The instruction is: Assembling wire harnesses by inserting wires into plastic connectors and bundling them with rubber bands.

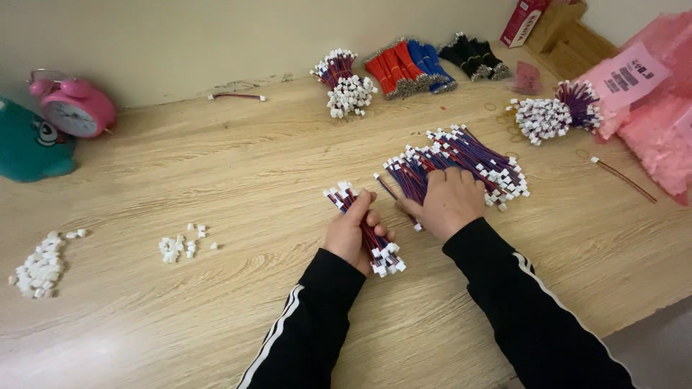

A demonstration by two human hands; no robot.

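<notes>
**Wire leads, bench view**

Left hand (355, 232) fist closed round a small bundle (365, 229) of red-blue leads with white plugs at both ends; bundle lies slanted, held just above the table (252, 173), centre front.

Right hand (448, 202) palm down on the near edge of a loose pile (461, 167) of like leads, fingers curled; whether they pinch a lead, cannot tell.

Further out: two tied bundles (344, 83) (559, 112), red, blue and black wire bunches (432, 61) at the wall, loose white plugs (180, 246) (40, 268) left, pink clock (76, 106), pink bags (659, 108) right.
</notes>
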